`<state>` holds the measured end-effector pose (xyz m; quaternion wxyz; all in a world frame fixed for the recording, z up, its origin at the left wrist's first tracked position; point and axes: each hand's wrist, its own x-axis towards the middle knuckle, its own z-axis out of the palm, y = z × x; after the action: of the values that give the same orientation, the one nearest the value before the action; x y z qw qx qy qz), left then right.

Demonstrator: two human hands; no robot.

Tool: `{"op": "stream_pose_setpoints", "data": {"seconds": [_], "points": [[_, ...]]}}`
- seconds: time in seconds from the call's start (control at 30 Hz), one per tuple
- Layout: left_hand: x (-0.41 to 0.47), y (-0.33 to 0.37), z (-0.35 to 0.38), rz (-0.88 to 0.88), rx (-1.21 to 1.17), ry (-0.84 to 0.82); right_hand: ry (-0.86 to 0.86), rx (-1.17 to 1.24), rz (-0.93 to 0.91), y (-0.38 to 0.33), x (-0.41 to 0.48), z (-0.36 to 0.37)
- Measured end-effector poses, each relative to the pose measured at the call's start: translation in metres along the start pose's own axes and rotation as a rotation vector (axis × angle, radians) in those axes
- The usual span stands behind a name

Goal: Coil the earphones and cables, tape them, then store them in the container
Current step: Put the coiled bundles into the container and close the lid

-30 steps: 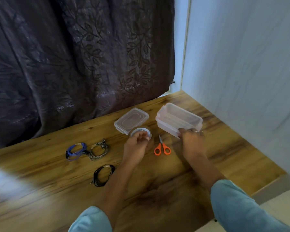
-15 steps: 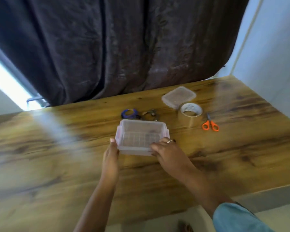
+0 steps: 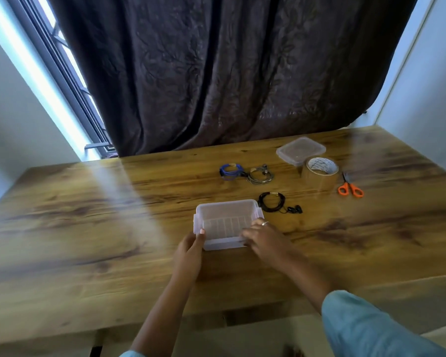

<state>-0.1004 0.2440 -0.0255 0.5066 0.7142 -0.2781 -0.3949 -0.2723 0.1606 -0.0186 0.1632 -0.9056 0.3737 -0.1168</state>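
Worktop (image 3: 88,228): wooden.
Container (image 3: 224,203): open, toward the near edge, long axis left-right. Left hand (image 3: 189,249) grips its near left corner; right hand (image 3: 262,235) grips its near right rim.
Black earphone coil (image 3: 271,201): taped, just beyond the container's far right corner, nearer the right hand.

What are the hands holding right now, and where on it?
Both grip the clear container: left hand at its near-left corner, right hand at its near-right corner.
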Motion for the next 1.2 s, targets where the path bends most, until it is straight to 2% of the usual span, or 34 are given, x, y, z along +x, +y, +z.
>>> {"op": "stream_pose_setpoints", "data": {"seconds": [0.13, 0.23, 0.3, 0.33, 0.43, 0.57, 0.8, 0.87, 0.93, 1.03, 1.1, 1.2], "points": [[0.005, -0.002, -0.002, 0.007, 0.02, 0.043, -0.029, 0.048, -0.015, 0.005, -0.006, -0.012], [0.013, -0.002, -0.004, -0.007, -0.015, 0.089, 0.23, 0.215, 0.076, 0.017, -0.006, -0.012], [0.015, 0.003, -0.003, -0.024, -0.07, 0.097, 0.371, 0.176, 0.191, 0.033, 0.001, -0.009], [0.016, 0.006, -0.003, -0.033, -0.1, 0.102, 0.37, 0.1, 0.246, 0.042, 0.004, -0.009], [0.016, 0.008, -0.001, -0.062, -0.165, 0.101, 0.229, -0.104, 0.39, 0.063, 0.014, -0.005], [0.014, 0.008, 0.004, -0.098, -0.189, 0.106, 0.12, -0.21, 0.439, 0.068, 0.026, 0.004], [0.018, 0.012, 0.009, -0.176, -0.316, 0.113, 0.165, -0.212, 0.37, 0.064, 0.032, 0.0], [0.018, 0.013, 0.01, -0.196, -0.344, 0.112, 0.202, -0.118, 0.398, 0.067, 0.032, -0.001], [0.02, 0.012, 0.011, -0.204, -0.365, 0.097, 0.307, 0.081, 0.451, 0.067, 0.033, -0.007], [0.022, 0.011, 0.012, -0.209, -0.374, 0.085, 0.524, 0.282, 0.416, 0.055, 0.034, -0.029], [0.024, 0.012, 0.013, -0.224, -0.391, 0.08, 0.61, 0.341, 0.35, 0.039, 0.035, -0.046], [0.025, 0.016, 0.014, -0.237, -0.41, 0.062, 0.649, 0.326, 0.207, 0.013, 0.04, -0.06]]}}
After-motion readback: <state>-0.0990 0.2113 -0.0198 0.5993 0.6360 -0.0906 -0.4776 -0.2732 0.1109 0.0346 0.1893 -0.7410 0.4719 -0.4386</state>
